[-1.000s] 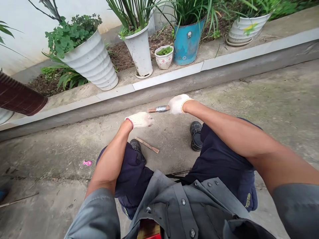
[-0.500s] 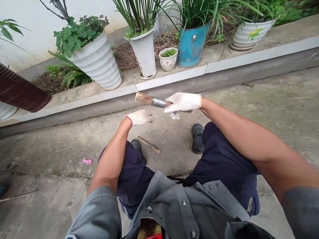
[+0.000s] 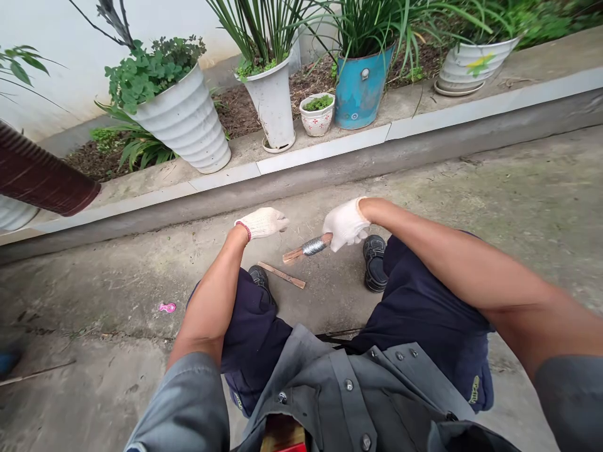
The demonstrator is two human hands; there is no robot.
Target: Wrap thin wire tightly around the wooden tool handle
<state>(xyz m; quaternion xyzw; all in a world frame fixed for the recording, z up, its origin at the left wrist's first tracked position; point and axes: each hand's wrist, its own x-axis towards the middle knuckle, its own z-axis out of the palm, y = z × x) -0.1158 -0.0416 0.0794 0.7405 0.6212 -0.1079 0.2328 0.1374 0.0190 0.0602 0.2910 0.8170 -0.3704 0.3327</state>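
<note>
My right hand (image 3: pixel 345 223), in a white knit glove, is closed round a short wooden stick (image 3: pixel 307 247) that has a band of silver wire wound about its middle. The stick slants down and to the left, its tip close above the concrete. My left hand (image 3: pixel 262 222), also gloved, hovers a little to the left of the stick with its fingers loosely curled and nothing showing in them. A thin wooden strip (image 3: pixel 282 275) lies on the ground just below the stick's tip, between my two black shoes.
I sit low over a concrete floor (image 3: pixel 117 295). A raised tiled kerb (image 3: pixel 320 150) runs across ahead, carrying white ribbed pots (image 3: pixel 186 122), a small white pot (image 3: pixel 316 114) and a blue pot (image 3: pixel 360 85). A brown ribbed pipe (image 3: pixel 38 179) juts in at the left. A pink scrap (image 3: pixel 166 307) lies on the floor.
My right hand has swung the wire-wrapped stick from level at kerb height down towards the ground, tip now pointing at the strip. My left hand has barely moved.
</note>
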